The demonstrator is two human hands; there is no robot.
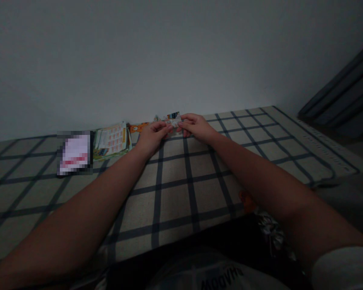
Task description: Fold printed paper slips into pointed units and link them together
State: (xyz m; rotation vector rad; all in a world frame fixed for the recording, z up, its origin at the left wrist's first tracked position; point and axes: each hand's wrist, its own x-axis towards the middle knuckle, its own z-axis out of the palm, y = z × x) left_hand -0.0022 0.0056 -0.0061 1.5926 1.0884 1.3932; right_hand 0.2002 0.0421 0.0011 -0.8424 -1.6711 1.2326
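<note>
Both my arms reach far forward over a checked cloth [175, 177]. My left hand [153, 135] and my right hand [196, 127] meet near the wall, and both pinch a small printed paper piece [174, 119] between their fingertips. The left hand grips its left end, the right hand its right end. The piece shows white and coloured print, and it is held just above the cloth. An orange printed sheet [138, 128] lies flat right behind my left hand.
A stack of printed booklets [111, 141] lies on the cloth left of my hands, with a blurred rectangle [75, 153] beside it. A plain wall rises just behind. A dark curtain [341, 96] hangs at the right. The room is dim.
</note>
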